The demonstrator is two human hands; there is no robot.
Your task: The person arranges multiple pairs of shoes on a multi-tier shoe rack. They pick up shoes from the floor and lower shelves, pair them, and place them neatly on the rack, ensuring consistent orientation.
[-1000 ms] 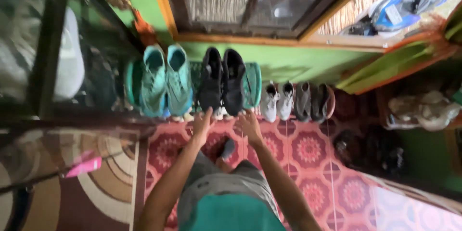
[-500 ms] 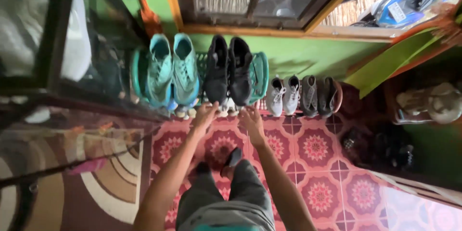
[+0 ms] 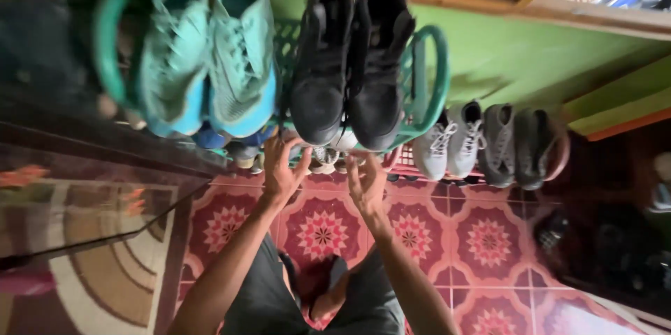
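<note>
My left hand (image 3: 282,169) and my right hand (image 3: 366,183) reach forward side by side, fingers apart, to the lower tier of a teal plastic shoe rack (image 3: 430,76). Between the fingertips shows the toe of a pale patterned shoe (image 3: 325,157) on that lower tier; I cannot tell if either hand touches it. Right above the hands, on the top tier, stands a pair of black sneakers (image 3: 349,62). A pair of teal sneakers (image 3: 210,48) stands to their left.
A pair of white sneakers (image 3: 447,146) and a grey pair (image 3: 514,146) stand on a lower rack to the right, against the green wall (image 3: 503,55). A glass-fronted cabinet (image 3: 56,132) is on the left. Red patterned tiles (image 3: 482,237) and a brown rug (image 3: 98,272) cover the floor.
The view has come down and much closer to the rack. Both hands have moved forward from the floor edge to under the black sneakers, at the lower tier.
</note>
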